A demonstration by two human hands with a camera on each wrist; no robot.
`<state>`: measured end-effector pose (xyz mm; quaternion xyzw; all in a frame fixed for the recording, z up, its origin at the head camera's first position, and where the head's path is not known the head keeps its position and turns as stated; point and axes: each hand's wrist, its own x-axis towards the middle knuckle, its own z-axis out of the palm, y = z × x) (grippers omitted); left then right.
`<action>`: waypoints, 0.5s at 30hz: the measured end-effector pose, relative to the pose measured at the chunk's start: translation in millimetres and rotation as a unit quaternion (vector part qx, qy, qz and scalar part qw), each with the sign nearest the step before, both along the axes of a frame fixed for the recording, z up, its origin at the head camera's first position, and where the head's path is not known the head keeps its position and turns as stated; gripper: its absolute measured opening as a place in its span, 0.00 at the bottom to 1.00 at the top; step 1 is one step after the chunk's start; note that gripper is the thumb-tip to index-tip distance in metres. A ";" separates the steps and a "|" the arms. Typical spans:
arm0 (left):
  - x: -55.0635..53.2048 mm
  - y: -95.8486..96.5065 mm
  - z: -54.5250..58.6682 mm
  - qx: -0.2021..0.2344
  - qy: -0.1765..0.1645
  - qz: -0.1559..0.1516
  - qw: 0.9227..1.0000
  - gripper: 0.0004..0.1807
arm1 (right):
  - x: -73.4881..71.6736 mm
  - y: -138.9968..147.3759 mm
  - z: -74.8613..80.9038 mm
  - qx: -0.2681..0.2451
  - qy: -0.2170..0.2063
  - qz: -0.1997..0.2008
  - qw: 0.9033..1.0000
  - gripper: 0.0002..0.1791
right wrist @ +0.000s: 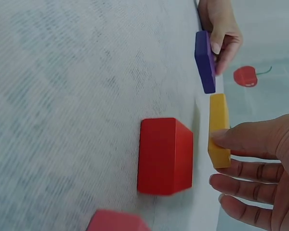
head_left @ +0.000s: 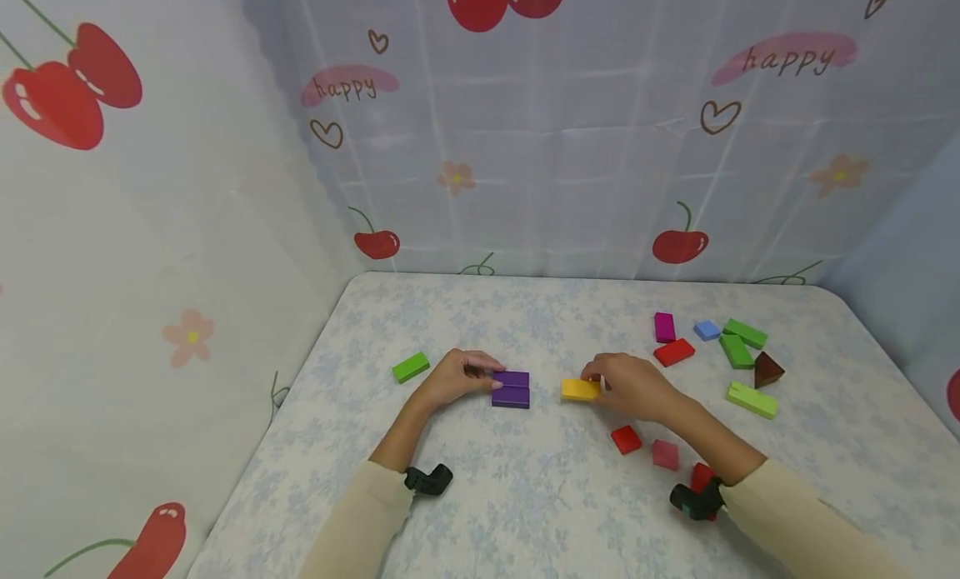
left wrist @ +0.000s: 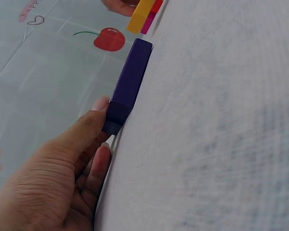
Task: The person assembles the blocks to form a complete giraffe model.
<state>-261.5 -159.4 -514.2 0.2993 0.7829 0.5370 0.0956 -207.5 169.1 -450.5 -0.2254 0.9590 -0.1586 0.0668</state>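
Two purple blocks lie side by side on the table, long sides together. At their left end my left hand pinches them, the thumb on the near side. In the left wrist view the thumb meets the end of a purple block. To the right, across a small gap, my right hand grips a yellow block by its right end. The right wrist view shows the thumb on one face of the yellow block, the other fingers behind or below it.
A green block lies left of my left hand. Red blocks and a pink block lie under my right forearm. Farther right are a magenta block, a blue block, several green blocks and a brown triangular block.
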 end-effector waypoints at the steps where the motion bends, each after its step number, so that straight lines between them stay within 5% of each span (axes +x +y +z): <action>1: 2.2 0.3 4.1 0.001 -0.001 -0.003 1.000 0.15 | -1.1 -1.9 -1.0 0.001 0.002 0.003 1.000 0.18; 6: 9.4 0.9 15.9 0.008 -0.004 -0.005 1.000 0.15 | -5.0 -10.1 -5.1 -0.013 0.002 0.011 1.000 0.17; 15: 8.4 1.3 12.9 0.001 -0.007 0.007 1.000 0.15 | -10.2 -17.5 -12.6 -0.046 -0.020 0.009 0.999 0.16</action>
